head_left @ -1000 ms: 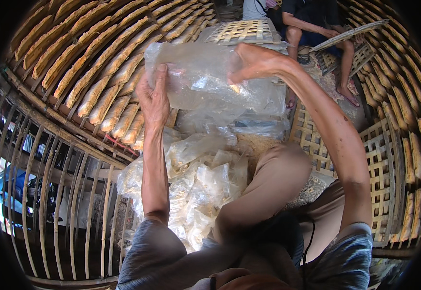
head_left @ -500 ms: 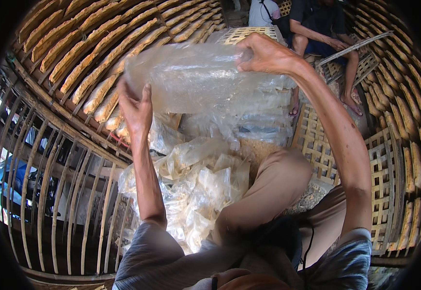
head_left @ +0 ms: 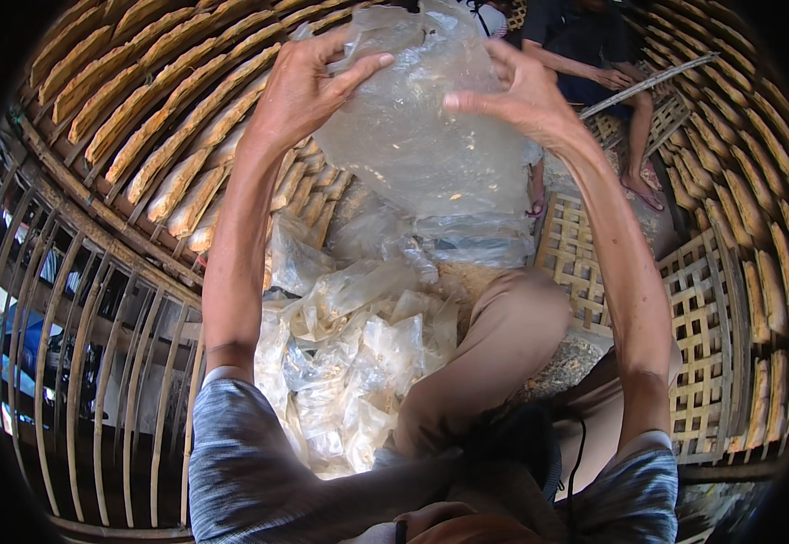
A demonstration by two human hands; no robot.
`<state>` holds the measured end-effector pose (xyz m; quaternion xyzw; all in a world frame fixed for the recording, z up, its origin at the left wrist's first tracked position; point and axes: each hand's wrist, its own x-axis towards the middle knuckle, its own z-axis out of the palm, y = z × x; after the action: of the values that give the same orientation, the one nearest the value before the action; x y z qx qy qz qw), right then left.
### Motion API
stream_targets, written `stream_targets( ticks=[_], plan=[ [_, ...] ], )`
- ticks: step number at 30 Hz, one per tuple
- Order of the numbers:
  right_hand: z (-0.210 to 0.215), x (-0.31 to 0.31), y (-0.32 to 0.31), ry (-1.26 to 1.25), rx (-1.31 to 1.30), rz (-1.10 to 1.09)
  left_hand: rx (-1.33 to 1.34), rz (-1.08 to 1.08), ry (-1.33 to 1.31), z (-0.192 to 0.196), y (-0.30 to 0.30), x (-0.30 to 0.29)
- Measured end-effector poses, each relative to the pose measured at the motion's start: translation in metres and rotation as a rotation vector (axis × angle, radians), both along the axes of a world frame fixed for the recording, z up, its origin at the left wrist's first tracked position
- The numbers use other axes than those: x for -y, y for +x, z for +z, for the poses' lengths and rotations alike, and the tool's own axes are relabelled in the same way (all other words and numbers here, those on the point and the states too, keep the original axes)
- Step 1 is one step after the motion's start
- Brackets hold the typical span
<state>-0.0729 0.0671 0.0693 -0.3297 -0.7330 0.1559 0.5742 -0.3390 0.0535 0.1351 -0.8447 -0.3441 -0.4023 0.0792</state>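
Note:
A clear, wrinkled plastic sheet [head_left: 412, 145], dusted with pale crumbs, is held up in front of me and spreads between my two hands. My left hand [head_left: 317, 86] is at its upper left edge, thumb across the front and fingers partly hidden behind, gripping it. At the upper right edge is my right hand [head_left: 526, 95], its thumb stretched over the sheet and apart from the blurred fingers. Below lies a heap of crumpled clear plastic [head_left: 349, 363] beside my bent knee [head_left: 512, 317]. A flat stack of plastic sheets [head_left: 476, 238] rests just beyond it.
Racks with rows of long pale-brown pieces [head_left: 150, 127] rise at the left, with more at the right [head_left: 766, 227]. Slatted bamboo bars [head_left: 95, 363] stand at lower left. Woven bamboo trays [head_left: 576, 263] lie to the right. Another person [head_left: 585, 54] sits ahead near a long stick [head_left: 653, 83].
The sheet has gone from stretched sideways to hanging broad and upright. My left hand moved up and right; my right hand shifted slightly, its thumb and fingers now spread.

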Motion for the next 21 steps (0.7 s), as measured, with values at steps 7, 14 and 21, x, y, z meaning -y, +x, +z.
stream_targets(
  ticks=[7, 14, 21],
  plan=[
    [0.004, -0.001, 0.012, -0.201, 0.173, 0.109, 0.071, 0.079, -0.095, -0.011, -0.005, 0.009],
    [-0.005, -0.035, 0.023, -0.283, 0.48, 0.278, 0.387, 0.164, -0.107, -0.001, -0.035, 0.017],
    [-0.005, -0.034, -0.009, -0.323, 0.427, 0.202, 0.611, 0.15, -0.044, -0.005, -0.057, 0.017]
  ],
)
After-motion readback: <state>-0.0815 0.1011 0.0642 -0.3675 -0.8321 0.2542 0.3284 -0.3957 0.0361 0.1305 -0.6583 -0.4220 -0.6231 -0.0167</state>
